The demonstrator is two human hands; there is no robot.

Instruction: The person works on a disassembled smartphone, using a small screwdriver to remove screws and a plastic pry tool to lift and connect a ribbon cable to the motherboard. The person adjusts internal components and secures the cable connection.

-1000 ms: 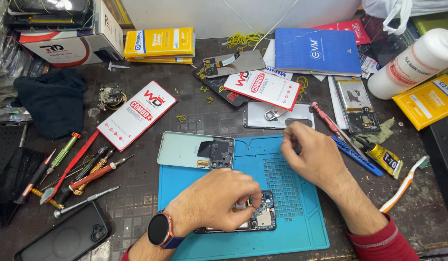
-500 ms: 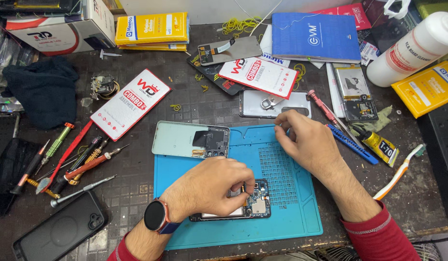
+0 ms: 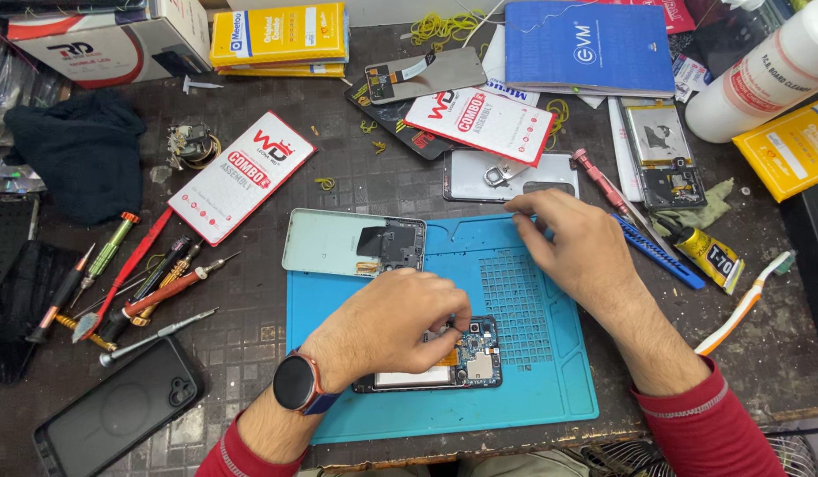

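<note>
Opened phone [image 3: 466,358]: it lies flat on my blue mat [image 3: 533,397], near the 6 o'clock edge of the mat, back side up, with the small boards and metal shields uncovered.
Left hand [image 3: 387,331]: it rests on top of the opened phone, the fingers bent down and pinching at the inner parts near the top. If something small is between the fingertips, I cannot tell.
Right hand [image 3: 577,252]: it is at about 1 o'clock from the phone, on the upper part of the mat, fingers curled and touching the surface. I cannot tell if it holds anything.
Back cover [image 3: 352,243]: pale green, at 11 o'clock from the phone, half on the mat and half on the desk [image 3: 250,344].
Screwdrivers [image 3: 135,291]: a group at 9 o'clock, well apart from the mat.
How it handles: I judge the phone light, thin and stiff, but fragile inside.
Where to hold: by the long side edges of the frame, never by the boards or thin cables.
</note>
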